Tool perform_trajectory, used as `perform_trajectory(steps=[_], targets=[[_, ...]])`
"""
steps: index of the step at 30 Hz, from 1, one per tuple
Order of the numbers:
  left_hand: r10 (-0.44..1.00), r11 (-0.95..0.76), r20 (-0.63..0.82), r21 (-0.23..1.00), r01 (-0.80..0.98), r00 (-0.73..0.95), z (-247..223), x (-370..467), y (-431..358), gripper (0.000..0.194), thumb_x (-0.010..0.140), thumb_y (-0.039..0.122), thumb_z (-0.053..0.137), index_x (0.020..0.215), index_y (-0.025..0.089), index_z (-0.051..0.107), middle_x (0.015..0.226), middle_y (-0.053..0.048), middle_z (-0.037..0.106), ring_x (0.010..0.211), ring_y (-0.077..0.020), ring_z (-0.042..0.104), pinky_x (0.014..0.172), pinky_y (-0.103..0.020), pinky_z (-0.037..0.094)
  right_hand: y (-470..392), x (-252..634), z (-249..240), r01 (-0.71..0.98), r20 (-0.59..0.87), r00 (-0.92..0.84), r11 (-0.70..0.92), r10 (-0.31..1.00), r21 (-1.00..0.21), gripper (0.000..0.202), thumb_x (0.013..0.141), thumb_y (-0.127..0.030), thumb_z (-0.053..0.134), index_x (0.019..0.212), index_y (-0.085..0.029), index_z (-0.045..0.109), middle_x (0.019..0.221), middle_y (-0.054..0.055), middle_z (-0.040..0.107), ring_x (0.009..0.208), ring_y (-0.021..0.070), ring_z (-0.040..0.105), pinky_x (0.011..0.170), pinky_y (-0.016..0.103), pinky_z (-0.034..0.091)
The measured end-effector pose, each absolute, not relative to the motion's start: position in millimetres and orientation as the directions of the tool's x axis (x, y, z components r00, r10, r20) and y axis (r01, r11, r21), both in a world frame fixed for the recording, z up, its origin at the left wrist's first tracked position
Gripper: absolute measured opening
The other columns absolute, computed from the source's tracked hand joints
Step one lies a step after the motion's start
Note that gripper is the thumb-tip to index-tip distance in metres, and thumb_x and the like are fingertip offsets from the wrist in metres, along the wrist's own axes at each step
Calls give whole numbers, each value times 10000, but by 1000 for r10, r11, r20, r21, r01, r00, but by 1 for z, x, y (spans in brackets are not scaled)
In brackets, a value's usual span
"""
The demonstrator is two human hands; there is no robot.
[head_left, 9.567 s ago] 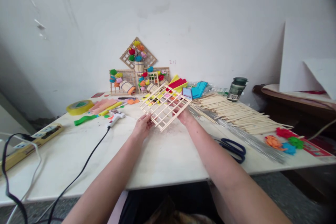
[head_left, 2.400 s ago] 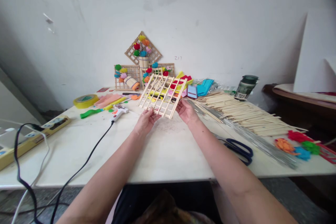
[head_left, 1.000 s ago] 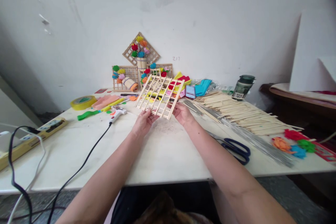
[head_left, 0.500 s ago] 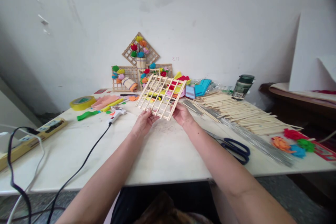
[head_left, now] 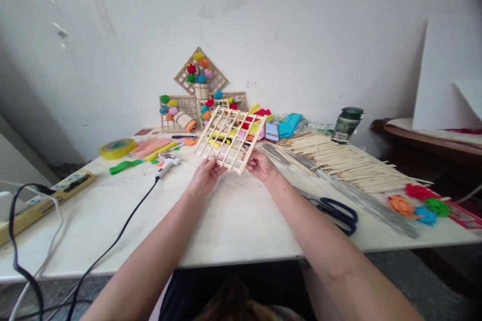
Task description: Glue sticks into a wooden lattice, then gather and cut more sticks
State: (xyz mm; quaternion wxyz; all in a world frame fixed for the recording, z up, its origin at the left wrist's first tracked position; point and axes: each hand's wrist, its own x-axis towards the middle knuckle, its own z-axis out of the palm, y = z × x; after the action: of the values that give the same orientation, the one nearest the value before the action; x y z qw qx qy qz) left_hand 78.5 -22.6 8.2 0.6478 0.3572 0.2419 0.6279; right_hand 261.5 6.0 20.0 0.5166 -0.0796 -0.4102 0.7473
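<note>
A lattice of pale wooden sticks [head_left: 230, 136] is held tilted above the table, its far edge raised. My left hand [head_left: 206, 174] pinches its near edge at the left, fingers closed. At the near right corner, my right hand [head_left: 260, 164] grips the same lattice by its side. Behind it, finished lattices with colourful paper flowers lean on the wall, among them a diamond-shaped one [head_left: 218, 76]. A white glue gun [head_left: 168, 165] lies on the table left of my left hand.
Dark-handled scissors [head_left: 339, 214] lie right of my right forearm. Wooden sticks [head_left: 339, 160], silvery wires [head_left: 371, 203] and a dark green jar [head_left: 347, 124] are further right. Yellow tape [head_left: 118, 148] and a power strip [head_left: 48, 198] sit left. A black cord [head_left: 120, 241] crosses the table [head_left: 241, 225].
Both hands keep hold of the lattice, which has barely moved. The whole view has shifted very slightly.
</note>
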Motion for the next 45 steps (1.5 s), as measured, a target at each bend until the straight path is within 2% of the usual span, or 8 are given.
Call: perform_trajectory(steps=[9, 17, 21, 25, 30, 33, 39, 45], targets=[[994, -61, 104, 739, -671, 25, 13, 77, -24, 36, 806, 150, 538, 772, 150, 551, 735, -7, 677, 567, -114, 643, 622, -259, 544, 3, 284, 24, -536, 290, -658, -162, 695, -828, 159, 644, -199, 653, 724, -163, 520, 510, -74, 358, 390, 23, 251, 343, 128, 259], [993, -109, 114, 694, -712, -41, 12, 71, -20, 40, 795, 139, 547, 757, 152, 540, 686, 0, 671, 588, -127, 651, 674, -286, 542, 1, 274, 14, -12, -55, -855, -127, 516, -992, 159, 639, -199, 671, 714, -137, 546, 475, -65, 479, 351, 26, 315, 340, 157, 312], [992, -112, 123, 692, -713, -36, 12, 70, -20, 43, 797, 131, 539, 758, 149, 537, 689, -2, 672, 579, -131, 651, 670, -293, 544, 5, 271, 14, -122, 21, -718, -97, 696, -988, 194, 615, -232, 706, 662, -132, 547, 498, -47, 525, 356, 28, 347, 350, 169, 341], [991, -116, 134, 711, -693, -29, 13, 71, -22, 38, 801, 152, 546, 764, 146, 539, 704, -5, 676, 571, -126, 648, 661, -288, 547, 12, 272, 14, -401, 182, -424, -4, 887, -916, 198, 605, -247, 720, 638, -127, 566, 574, -14, 588, 432, 52, 470, 409, 181, 397], [991, -97, 133, 744, -661, 5, 13, 73, -22, 47, 800, 178, 558, 772, 143, 543, 713, -2, 676, 561, -116, 644, 642, -269, 548, 16, 272, 20, -703, 296, -205, 70, 933, -708, 171, 589, -193, 727, 680, -169, 585, 884, 14, 664, 840, 135, 605, 721, 278, 498], [992, -73, 120, 753, -654, 27, 12, 74, -22, 38, 799, 171, 558, 777, 146, 540, 754, -8, 682, 562, -111, 644, 636, -263, 548, 17, 272, 24, -783, 323, -161, 79, 933, -617, 158, 628, -200, 700, 737, -194, 586, 898, -10, 656, 873, 118, 588, 807, 286, 476], [993, -48, 103, 765, -643, 48, 10, 76, -22, 45, 785, 167, 575, 771, 149, 537, 751, -9, 681, 565, -112, 644, 624, -256, 549, 19, 273, 23, -790, 285, -174, 39, 943, -612, 140, 691, -241, 646, 698, -197, 514, 590, -49, 515, 587, 72, 514, 625, 214, 467], [991, -43, 116, 765, -643, 71, 10, 77, -23, 30, 785, 164, 573, 789, 148, 549, 764, -14, 685, 576, -118, 649, 617, -255, 553, 9, 280, 31, -762, 370, -291, 21, 882, -648, 294, 683, -233, 630, 584, -188, 358, 499, -71, 308, 445, 54, 351, 465, 189, 368]])
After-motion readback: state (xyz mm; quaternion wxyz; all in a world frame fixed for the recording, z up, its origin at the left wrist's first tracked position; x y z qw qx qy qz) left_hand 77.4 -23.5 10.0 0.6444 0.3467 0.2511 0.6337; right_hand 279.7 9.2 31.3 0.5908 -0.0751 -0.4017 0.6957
